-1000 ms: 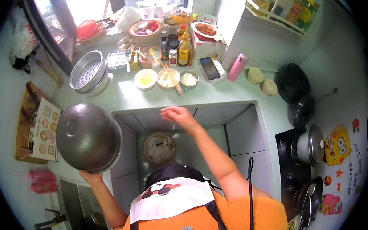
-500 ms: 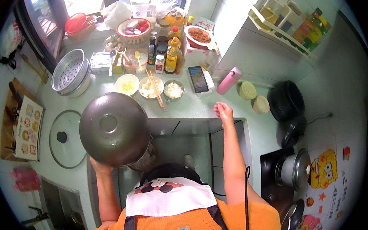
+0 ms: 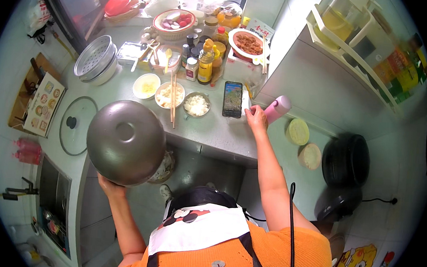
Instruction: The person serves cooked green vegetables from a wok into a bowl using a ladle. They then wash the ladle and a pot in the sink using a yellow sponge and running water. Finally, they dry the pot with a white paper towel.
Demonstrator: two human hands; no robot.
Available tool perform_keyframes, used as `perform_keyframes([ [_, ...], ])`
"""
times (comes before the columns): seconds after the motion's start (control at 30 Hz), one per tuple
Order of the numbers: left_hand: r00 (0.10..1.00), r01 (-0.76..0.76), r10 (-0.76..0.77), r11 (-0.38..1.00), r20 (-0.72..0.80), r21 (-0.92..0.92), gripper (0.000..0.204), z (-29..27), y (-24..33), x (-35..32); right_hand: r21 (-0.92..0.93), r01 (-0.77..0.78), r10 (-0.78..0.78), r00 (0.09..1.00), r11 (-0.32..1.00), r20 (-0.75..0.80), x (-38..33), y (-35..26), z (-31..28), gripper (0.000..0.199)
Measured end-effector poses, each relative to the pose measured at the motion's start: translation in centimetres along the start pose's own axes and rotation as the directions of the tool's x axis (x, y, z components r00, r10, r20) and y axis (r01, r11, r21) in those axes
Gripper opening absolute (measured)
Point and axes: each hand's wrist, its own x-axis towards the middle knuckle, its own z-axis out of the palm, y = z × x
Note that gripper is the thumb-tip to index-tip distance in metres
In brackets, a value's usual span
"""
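Note:
A dark grey wok [image 3: 125,143] hangs bottom-up over the gap in front of the counter, its round base facing me. My left hand [image 3: 112,188] is closed on its near rim; the fingers are partly hidden behind it. My right hand [image 3: 256,117] is at the counter, its fingertips pinched at the near end of a white tissue pack [image 3: 246,100]. Just left of that pack lies a phone [image 3: 232,99] with a lit screen. A pink bottle [image 3: 277,108] stands right behind my right hand.
Chopsticks [image 3: 172,101] lie across one of three small bowls, beside a bowl of white pieces [image 3: 196,104]. A glass lid [image 3: 79,125] and a steamer [image 3: 95,60] are at left. Sauce bottles [image 3: 205,67] and a dish of red-brown food [image 3: 248,42] stand behind. A rack [image 3: 350,49] juts out upper right.
My right hand has moved up to the tissue pack beside the phone. The view has turned to the right. My left hand still holds the wok, in nearly the same pose.

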Motion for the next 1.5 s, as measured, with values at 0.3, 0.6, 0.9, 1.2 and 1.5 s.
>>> perform_keyframes([
  [0.3, 0.993, -0.032, 0.020, 0.994, -0.115, -0.104, 0.037, -1.3, 1.5, 0.8, 0.040, 0.102, -0.100, 0.993, 0.994, -0.060, 0.4, -0.6, 0.0, 0.033],
  [0.6, 0.995, -0.019, 0.009, 0.994, -0.100, -0.105, 0.038, -1.1, 0.7, 1.6, 0.103, 0.064, -0.061, 0.998, 0.993, -0.032, 2.5, 1.0, 1.5, 0.024],
  [0.9, 0.994, 0.034, -0.049, 0.989, -0.102, -0.146, 0.038, -0.1, 1.4, 2.6, 0.577, -0.154, 0.148, 0.987, 0.802, 0.058, 2.0, -2.1, -0.9, 0.021],
  [1.2, 0.994, 0.072, -0.085, 0.981, -0.065, -0.182, 0.037, -0.8, 1.4, 4.4, 0.876, -0.239, 0.258, 0.956, 0.418, 0.138, 2.6, -1.3, 0.5, 0.023],
  [1.5, 0.994, 0.089, -0.099, 0.981, -0.047, -0.173, 0.039, -0.7, 1.2, 5.5, 0.840, -0.091, 0.241, 0.969, 0.534, -0.049, 1.7, -1.6, 0.5, 0.018],
])
